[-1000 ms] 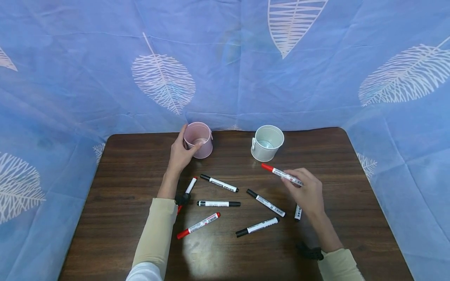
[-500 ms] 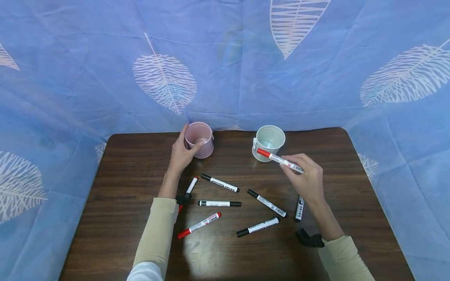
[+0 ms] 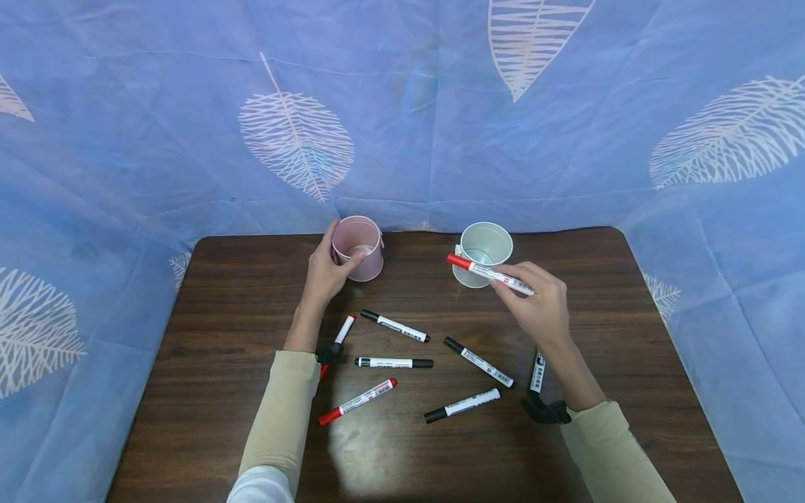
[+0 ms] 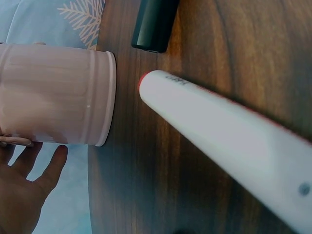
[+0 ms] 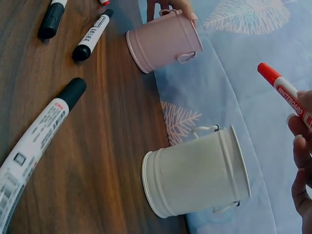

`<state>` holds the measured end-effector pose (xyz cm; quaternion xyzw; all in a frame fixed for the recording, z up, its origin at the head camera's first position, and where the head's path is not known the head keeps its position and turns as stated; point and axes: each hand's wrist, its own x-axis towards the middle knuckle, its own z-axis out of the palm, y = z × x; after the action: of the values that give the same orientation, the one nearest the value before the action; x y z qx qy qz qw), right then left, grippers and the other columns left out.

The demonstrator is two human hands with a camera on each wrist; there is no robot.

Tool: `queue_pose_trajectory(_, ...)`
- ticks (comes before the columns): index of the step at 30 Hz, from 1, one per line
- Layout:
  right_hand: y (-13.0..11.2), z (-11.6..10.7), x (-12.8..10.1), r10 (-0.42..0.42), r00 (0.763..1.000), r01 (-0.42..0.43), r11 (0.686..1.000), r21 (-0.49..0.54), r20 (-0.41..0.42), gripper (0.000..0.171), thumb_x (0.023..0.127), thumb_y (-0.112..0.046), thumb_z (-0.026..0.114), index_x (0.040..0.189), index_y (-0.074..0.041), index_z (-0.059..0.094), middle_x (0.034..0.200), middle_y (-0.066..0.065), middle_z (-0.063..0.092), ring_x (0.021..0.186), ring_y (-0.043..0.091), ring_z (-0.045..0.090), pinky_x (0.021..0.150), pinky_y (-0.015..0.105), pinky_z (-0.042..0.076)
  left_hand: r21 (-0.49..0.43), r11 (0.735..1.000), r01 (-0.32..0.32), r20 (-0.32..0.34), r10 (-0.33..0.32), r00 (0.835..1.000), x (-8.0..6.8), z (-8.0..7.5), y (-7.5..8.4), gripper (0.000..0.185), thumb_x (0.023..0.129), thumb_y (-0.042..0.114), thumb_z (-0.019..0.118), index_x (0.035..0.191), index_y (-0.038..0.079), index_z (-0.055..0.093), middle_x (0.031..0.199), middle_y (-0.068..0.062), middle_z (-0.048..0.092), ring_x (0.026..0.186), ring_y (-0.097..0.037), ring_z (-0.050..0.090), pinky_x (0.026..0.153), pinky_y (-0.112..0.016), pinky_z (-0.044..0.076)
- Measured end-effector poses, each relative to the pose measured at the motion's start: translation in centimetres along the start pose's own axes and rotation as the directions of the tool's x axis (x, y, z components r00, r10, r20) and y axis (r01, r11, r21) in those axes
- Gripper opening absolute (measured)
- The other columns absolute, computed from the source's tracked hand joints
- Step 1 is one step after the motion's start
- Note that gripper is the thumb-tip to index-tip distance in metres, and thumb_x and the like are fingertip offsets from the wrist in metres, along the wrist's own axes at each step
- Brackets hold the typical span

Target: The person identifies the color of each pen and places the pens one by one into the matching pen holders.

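Observation:
In the head view my left hand [image 3: 323, 276] holds a small pink bucket [image 3: 367, 269] at the table's far edge, thumb on the near side and fingers on the left. The left wrist view shows that bucket [image 4: 53, 95] from the side, fingers against it. My right hand [image 3: 542, 300] pinches a red-capped whiteboard marker [image 3: 487, 271] above the table. Its red cap points left, and the marker passes in front of a pale green bucket [image 3: 487, 244]. In the right wrist view the marker [image 5: 282, 90] is raised beyond the upright bucket's rim [image 5: 241, 161].
Several black-capped markers lie about the table's middle, among them one [image 3: 395, 326] near the pink bucket and one [image 3: 479, 362] nearer the right arm. A red marker [image 3: 357, 402] lies in front, and another [image 3: 342, 332] partly under the left wrist. Blue leaf-printed cloth [image 3: 402, 126] hangs behind.
My right hand has carried the red marker up and leftward, from in front of the pale green bucket to across its near side. The left hand stays at the pink bucket.

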<state>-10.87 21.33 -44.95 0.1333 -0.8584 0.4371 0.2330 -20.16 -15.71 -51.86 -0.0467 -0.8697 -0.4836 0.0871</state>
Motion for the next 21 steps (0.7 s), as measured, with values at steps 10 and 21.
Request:
queue_pose_trajectory(10,-0.1,1.0,1.3,-0.043,0.999,0.043,0.999,0.004,-0.008,0.023,0.080,-0.004,0.083,0.102,-0.008,0.079,0.093,0.006,0.072,0.078,0.013,0.061,0.068,0.012,0.046,-0.019,1.000,0.007,-0.013,-0.008,1.000,0.1,0.3,0.0,0.090,0.084,0.037,0.081,0.156,0.015,0.032,0.147,-0.016,0.048,0.132,-0.030,0.050,0.108,-0.044,0.039)
queue_pose_trajectory(21,-0.5,2.4,2.7,-0.048,0.999,0.047,0.998,0.052,0.016,0.023,0.081,-0.007,0.082,0.103,-0.010,0.079,0.096,0.004,0.073,0.086,0.016,0.066,0.072,0.014,0.048,-0.029,0.999,0.021,-0.005,-0.021,1.000,0.2,0.2,0.0,0.088,0.083,0.033,0.082,0.155,0.015,0.033,0.147,-0.015,0.048,0.131,-0.029,0.050,0.106,-0.045,0.040)
